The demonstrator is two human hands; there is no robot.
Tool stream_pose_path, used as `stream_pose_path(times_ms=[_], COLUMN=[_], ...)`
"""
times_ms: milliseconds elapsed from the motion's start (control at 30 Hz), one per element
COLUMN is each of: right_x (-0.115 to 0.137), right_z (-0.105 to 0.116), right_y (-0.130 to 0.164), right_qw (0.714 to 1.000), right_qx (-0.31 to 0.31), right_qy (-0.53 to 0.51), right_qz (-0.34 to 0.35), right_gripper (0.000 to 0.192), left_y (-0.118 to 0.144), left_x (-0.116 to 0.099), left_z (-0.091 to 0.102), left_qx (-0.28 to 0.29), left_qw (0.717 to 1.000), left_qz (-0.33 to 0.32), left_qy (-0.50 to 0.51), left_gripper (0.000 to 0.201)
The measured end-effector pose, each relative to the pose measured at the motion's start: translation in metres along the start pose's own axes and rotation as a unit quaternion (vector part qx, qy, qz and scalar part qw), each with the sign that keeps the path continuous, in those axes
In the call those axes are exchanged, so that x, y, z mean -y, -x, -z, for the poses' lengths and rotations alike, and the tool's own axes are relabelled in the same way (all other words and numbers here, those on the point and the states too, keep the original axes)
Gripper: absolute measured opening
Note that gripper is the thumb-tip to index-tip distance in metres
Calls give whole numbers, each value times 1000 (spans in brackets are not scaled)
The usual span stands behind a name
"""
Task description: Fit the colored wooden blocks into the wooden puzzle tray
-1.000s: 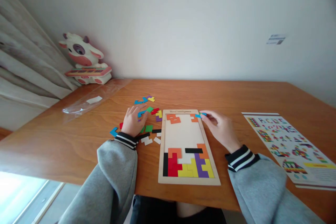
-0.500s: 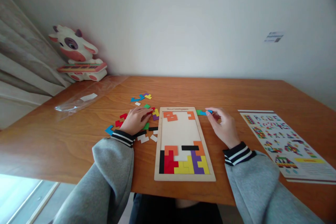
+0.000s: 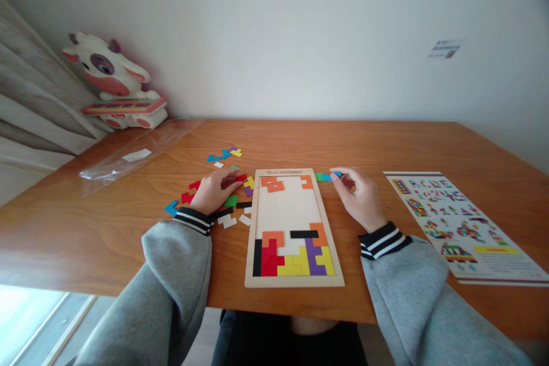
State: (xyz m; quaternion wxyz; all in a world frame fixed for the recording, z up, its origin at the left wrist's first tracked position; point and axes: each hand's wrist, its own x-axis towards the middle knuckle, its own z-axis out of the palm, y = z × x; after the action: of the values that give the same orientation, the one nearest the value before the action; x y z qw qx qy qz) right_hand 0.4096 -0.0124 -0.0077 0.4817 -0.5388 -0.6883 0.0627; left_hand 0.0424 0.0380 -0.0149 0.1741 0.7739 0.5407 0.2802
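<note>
My right hand [image 3: 359, 197] pinches a blue puzzle piece [image 3: 338, 174] between thumb and fingers, just right of the board. Beside its fingertips lie a lighter blue piece [image 3: 326, 177] and a green piece [image 3: 318, 176]. My left hand [image 3: 213, 190] rests among loose pieces left of the board, thumb and forefinger apart near a red piece [image 3: 242, 178]; whether they touch it is unclear. Between my hands lies the wooden puzzle board [image 3: 250, 263]. Orange, black, red, yellow and purple pieces fill its near end, a black bar [image 3: 304, 234] lies across there, and orange pieces [image 3: 272, 184] sit at its far end.
Several loose pieces, including a blue one [image 3: 171, 207] and white ones [image 3: 227, 221], surround my left hand. A printed pattern sheet [image 3: 467, 226] lies at right. A clear plastic bag [image 3: 128, 155] and a cow toy with keyboard [image 3: 115, 83] stand back left, near a curtain [image 3: 38, 97].
The whole view has shifted slightly left and up. My left thumb and forefinger have spread apart beside the red piece. My right hand keeps its pinch on the blue piece.
</note>
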Motion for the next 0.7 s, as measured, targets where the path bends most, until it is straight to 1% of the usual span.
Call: stream_pose_path(times_ms=[100,167,233,267,300,367,433,500,533,600,700], right_x=[0,0,0,1,1,2,2,3,2,2,1], right_z=[0,0,1,1,1,1,1,2,2,1,1], right_y=[0,0,-1,-1,-1,-2,-2,-2,-2,-2,-2], right_qw=[1000,1000,1000,1000,1000,1000,1000,1000,1000,1000,1000], right_qx=[-3,-5,-7,-7,-7,-7,-7,-7,-7,-8,-6], right_qy=[-4,-5,-4,-2,-2,0,1,2,1,0,4], right_qz=[0,4,8,11,13,17,18,18,17,16,15], right_gripper=[19,18,17,16,16,16,16,16,16,16,17], left_y=[-1,0,4,8,14,30,49,65,71,80,85], left_x=[-1,-5,-18,-27,-39,-66,-94,-116,-124,-132,-134], left_z=[1,3,5,6,6,4,-1,-8,-12,-22,-34], left_qx=[-6,-30,-64,-74,-71,-15,39,74,85,91,97], left_qw=[999,999,997,995,994,993,987,977,974,970,965], left_qz=[18,21,15,5,-14,-71,-133,-183,-197,-214,-234], left_qy=[35,39,50,61,77,97,85,76,73,69,66], left_gripper=[61,63,61,58,54,40,29,23,23,22,19])
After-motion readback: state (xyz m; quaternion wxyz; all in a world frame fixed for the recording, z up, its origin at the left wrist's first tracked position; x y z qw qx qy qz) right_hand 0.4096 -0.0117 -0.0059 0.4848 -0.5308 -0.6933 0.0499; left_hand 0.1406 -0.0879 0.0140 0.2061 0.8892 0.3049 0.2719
